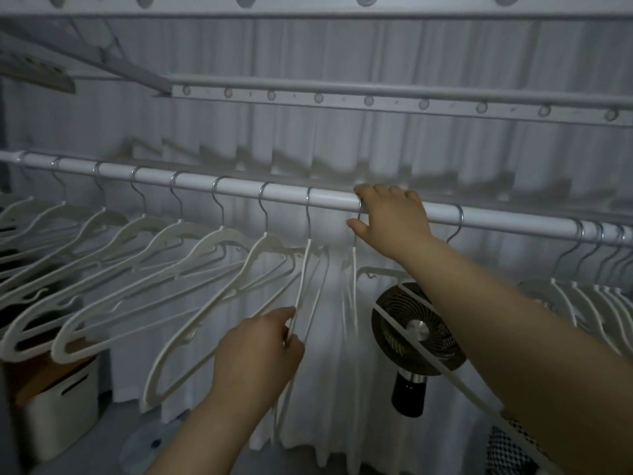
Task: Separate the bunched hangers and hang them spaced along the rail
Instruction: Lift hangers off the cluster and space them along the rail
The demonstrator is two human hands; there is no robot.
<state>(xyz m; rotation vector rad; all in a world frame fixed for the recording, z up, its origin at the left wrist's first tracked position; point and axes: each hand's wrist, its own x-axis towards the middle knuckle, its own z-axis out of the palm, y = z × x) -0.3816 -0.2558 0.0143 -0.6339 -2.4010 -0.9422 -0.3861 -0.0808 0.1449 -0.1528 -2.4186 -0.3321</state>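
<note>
Curtain [342, 142] behind rail [239, 188]; fan [416, 329] below; hands [257, 351] [390, 217] grip hangers [303, 282].

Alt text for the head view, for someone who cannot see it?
A person's right grip holds a hanger hook on a white rail while the left grip pinches the neighbouring hanger lower down. Spaced hangers hang left; a bunched group waits far right.

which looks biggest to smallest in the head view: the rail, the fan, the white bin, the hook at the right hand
1. rail, crossing the whole frame
2. fan and white bin: look alike, unranked
3. hook at the right hand
</note>
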